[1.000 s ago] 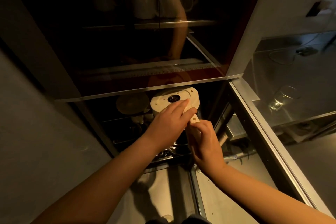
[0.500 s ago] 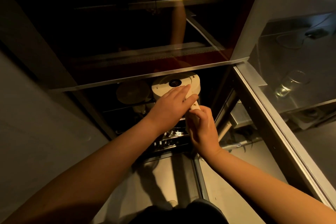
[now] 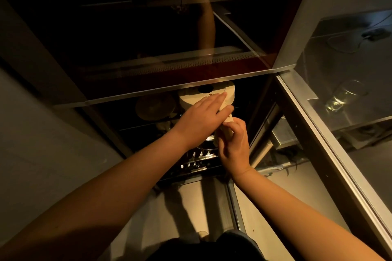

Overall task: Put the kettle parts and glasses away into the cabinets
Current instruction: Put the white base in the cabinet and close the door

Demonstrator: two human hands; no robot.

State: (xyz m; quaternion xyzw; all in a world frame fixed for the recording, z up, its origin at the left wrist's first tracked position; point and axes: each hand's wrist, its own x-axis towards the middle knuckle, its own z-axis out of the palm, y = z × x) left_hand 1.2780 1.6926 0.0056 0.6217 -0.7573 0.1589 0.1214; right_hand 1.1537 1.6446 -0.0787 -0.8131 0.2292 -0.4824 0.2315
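Counts: one cream kettle [image 3: 209,96], upside down with its base facing up; one drinking glass [image 3: 343,96]; one round lid-like disc [image 3: 156,107], too dim to identify for sure.

Left hand [image 3: 201,121] was flat, fingers straight and together, pressing on the kettle's upturned base. Right hand [image 3: 234,144] sat just right of and below the left, fingers curled around the kettle's cream handle [image 3: 228,119]. The two hands were nearly touching.

Kettle sat under both hands, inside the open lower cabinet [image 3: 250,112], above a shiny wire rack [image 3: 197,160]. Disc was left of the left hand, deeper in the same cabinet. Glass lay well to the right of the right hand, on a grey countertop [image 3: 331,65].
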